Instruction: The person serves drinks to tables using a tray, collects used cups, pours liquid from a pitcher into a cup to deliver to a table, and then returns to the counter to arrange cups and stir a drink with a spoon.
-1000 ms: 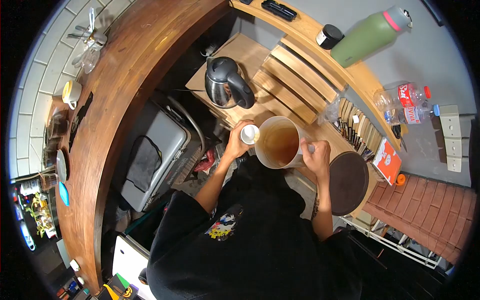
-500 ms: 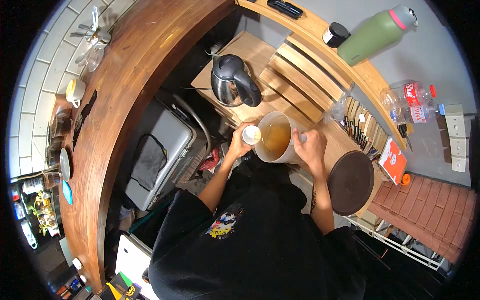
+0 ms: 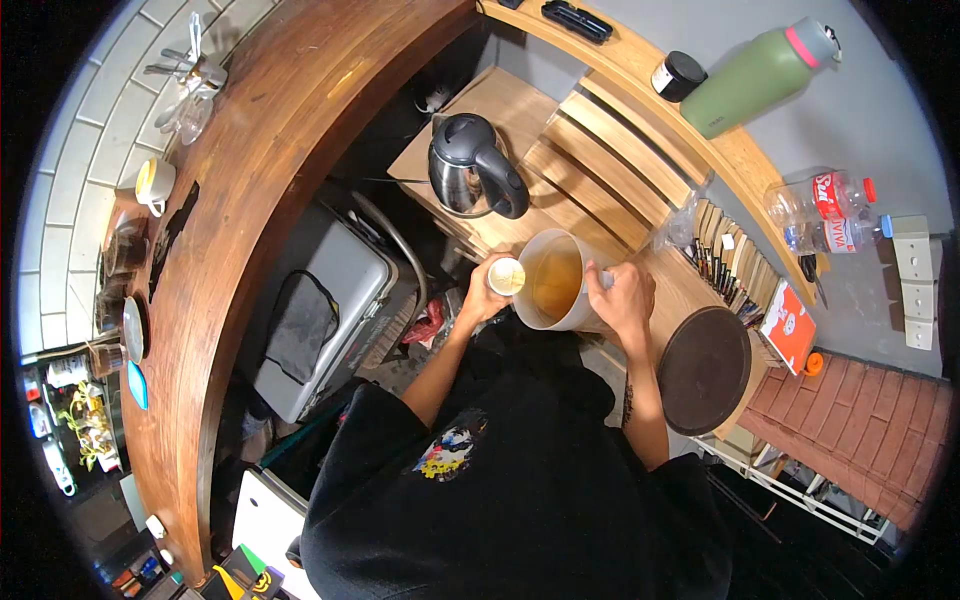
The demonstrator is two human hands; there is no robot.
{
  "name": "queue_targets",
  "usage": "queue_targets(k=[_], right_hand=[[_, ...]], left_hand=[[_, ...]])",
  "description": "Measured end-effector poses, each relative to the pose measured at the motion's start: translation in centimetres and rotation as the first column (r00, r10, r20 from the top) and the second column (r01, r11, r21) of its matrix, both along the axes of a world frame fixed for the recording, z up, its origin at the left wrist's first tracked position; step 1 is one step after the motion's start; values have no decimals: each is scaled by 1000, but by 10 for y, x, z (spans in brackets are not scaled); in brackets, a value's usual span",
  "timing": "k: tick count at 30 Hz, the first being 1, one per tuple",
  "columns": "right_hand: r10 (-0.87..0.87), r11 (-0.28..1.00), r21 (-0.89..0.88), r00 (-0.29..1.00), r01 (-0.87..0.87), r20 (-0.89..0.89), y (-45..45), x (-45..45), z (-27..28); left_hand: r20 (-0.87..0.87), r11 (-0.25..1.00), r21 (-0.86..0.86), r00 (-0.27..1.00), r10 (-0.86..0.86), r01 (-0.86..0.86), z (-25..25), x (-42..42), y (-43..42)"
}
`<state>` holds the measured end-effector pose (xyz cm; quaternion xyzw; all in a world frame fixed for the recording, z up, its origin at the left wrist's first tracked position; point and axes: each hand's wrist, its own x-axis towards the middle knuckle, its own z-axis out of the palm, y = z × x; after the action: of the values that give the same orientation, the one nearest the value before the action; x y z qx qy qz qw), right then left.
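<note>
My left hand (image 3: 481, 296) is wrapped round a small white cup (image 3: 506, 277), its open top facing me. Something pale yellow shows inside the cup. Just right of it, a large translucent plastic pitcher (image 3: 549, 250) holds amber liquid (image 3: 558, 285). My right hand (image 3: 626, 298) is closed on the pitcher's handle, on its right side. The cup sits against or right beside the pitcher's left rim; I cannot tell whether they touch. Beyond both, a black and steel electric kettle (image 3: 465, 165) stands on a slatted wooden surface (image 3: 590, 175).
A round dark brown disc (image 3: 705, 370) lies right of my right forearm. Books (image 3: 735, 265) and a green bottle (image 3: 760, 80) line the right side. At left are a curved wooden counter (image 3: 260, 130) and a grey metal case (image 3: 335, 290). Plastic bottles (image 3: 830, 195) stand far right.
The white cup has turned more upright, so its inside shows more fully, and has shifted slightly down and right. The pitcher stays nearly where it was in my right hand.
</note>
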<state>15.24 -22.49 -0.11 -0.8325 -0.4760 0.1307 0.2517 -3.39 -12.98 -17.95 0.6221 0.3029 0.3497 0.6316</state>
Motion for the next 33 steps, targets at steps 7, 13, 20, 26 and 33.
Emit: queue_targets(k=[7, 13, 20, 26, 33], right_hand=[[-13, 997, 74, 999, 10, 36, -3, 0, 2], [7, 994, 107, 998, -14, 63, -5, 5, -8], [33, 991, 129, 999, -37, 35, -1, -3, 2], [32, 989, 146, 999, -29, -13, -1, -3, 2], [5, 998, 67, 1000, -5, 3, -1, -4, 8]], left_hand=[[-28, 999, -39, 999, -35, 34, -4, 2, 2], [-29, 1000, 22, 999, -20, 21, -4, 2, 3], [-46, 998, -51, 998, -32, 30, -2, -1, 1], [-22, 1000, -18, 1000, -10, 10, -4, 1, 0], [-25, 999, -55, 1000, 1, -3, -6, 2, 0]])
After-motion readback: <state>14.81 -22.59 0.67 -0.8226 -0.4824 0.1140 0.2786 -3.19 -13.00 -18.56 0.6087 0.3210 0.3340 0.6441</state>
